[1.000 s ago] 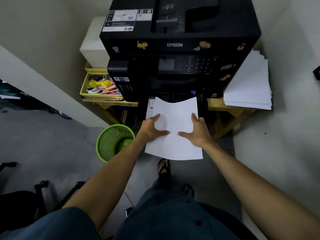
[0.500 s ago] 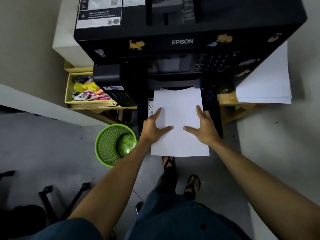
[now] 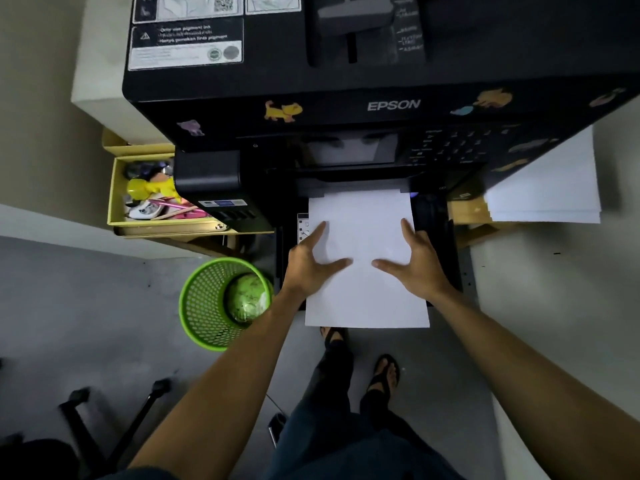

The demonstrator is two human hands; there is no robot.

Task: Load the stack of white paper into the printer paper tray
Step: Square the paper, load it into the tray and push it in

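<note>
Paper stack [image 3: 367, 237]: a white stack is laid flat on the pulled-out paper tray [image 3: 437, 244], its far edge tucked under the printer [image 3: 346, 109] mouth at 12 o'clock, its near edge overhanging the tray toward 6 o'clock.
Left hand [image 3: 311, 263]: pressed flat on the stack's 9 o'clock edge, fingers straight, thumb spread toward the middle.
Right hand [image 3: 415, 261]: pressed flat on the 3 o'clock edge, in mirror pose; the hands are kept apart.
Spare paper [image 3: 550, 188]: a second white pile is seen on the tabletop [image 3: 465, 211] at 3 o'clock of the printer.
Green basket [image 3: 207, 306]: set on the floor at 9 o'clock of the tray.
Yellow box [image 3: 116, 199]: filled with small items, at 9 o'clock of the printer.
</note>
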